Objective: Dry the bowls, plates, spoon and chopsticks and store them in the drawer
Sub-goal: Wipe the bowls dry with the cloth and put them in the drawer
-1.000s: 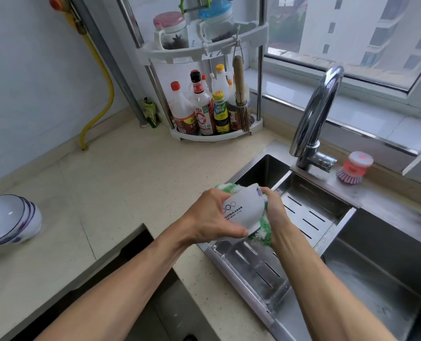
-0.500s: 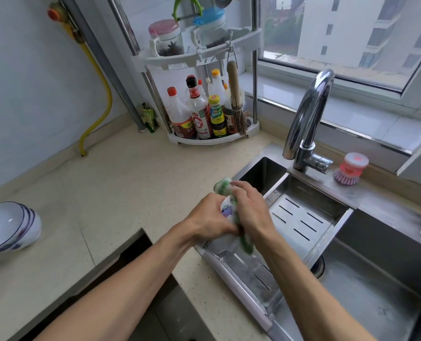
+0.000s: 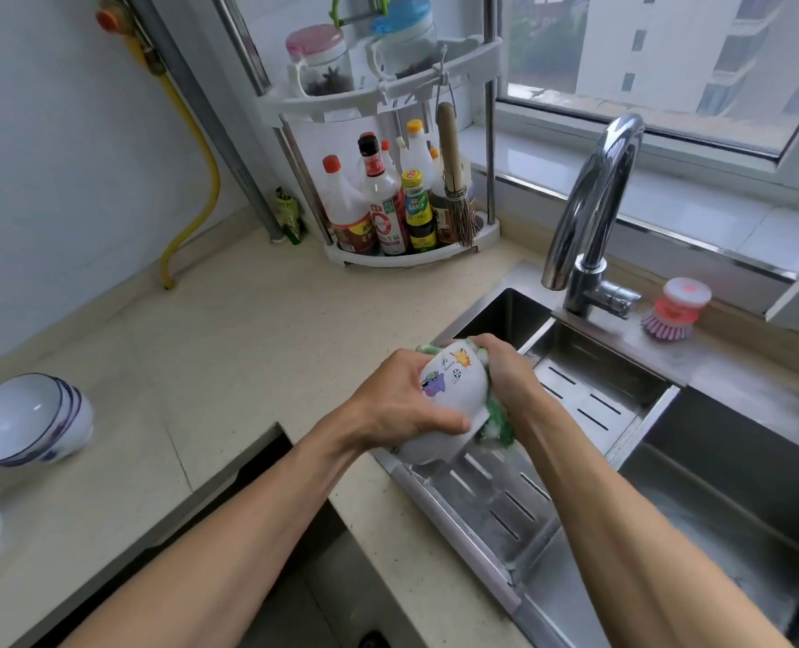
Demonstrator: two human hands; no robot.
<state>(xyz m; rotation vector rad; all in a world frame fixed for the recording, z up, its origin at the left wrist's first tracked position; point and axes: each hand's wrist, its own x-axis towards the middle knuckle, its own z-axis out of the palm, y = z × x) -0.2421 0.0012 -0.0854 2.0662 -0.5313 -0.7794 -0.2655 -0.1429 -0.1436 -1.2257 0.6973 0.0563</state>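
White glazed ceramic, printed with cartoon stickers, fills the left hand (image 3: 402, 404): a person grips a small bowl (image 3: 449, 404) by its rounded outer wall, thumb curled under its foot, holding it tilted above the steel draining tray (image 3: 496, 502), probably so drips fall through the slots. Just right of that grip, the right hand (image 3: 505, 371) clutches a green-and-white cloth (image 3: 498, 420), bunched against the bowl's rim; how far the cloth reaches inside is hidden. The bowl looks smooth and slick, the cloth soft and nubby. Well to the left of the grip, stacked blue-rimmed bowls (image 3: 28, 418) lie tipped on the speckled stone counter (image 3: 248, 329), apparently awaiting storage; the drawer (image 3: 257, 460) stands open below the forearms.
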